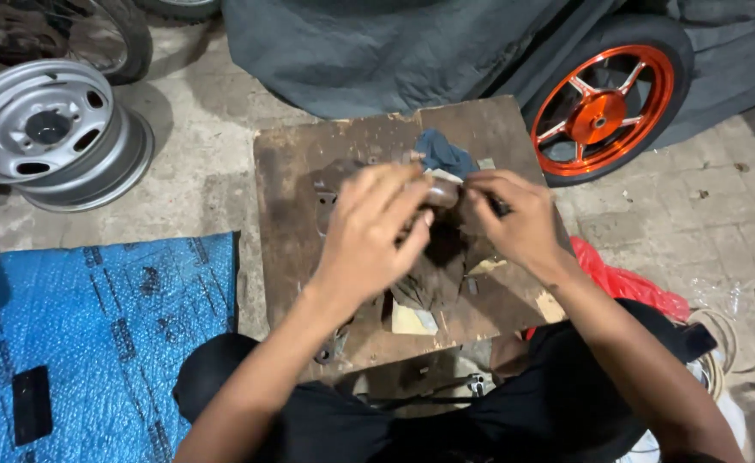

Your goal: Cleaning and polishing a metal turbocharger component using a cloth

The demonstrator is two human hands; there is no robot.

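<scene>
Both my hands meet over a worn wooden board (300,171) on the floor. My left hand (373,231) and my right hand (514,219) together pinch a small brownish rounded part (442,194) between their fingertips; blur hides its exact shape. A blue-grey rag (444,153) lies on the board just beyond the fingers. Under the hands sit dark scraps and a pale paper piece (412,319).
A silver steel wheel rim (51,129) lies at the far left. An orange-spoked motorcycle wheel (600,111) stands at the upper right beside a grey cover (377,51). Blue plastic sheet (94,334) spreads at the left. A red bag (626,283) and coiled cable (750,334) lie right.
</scene>
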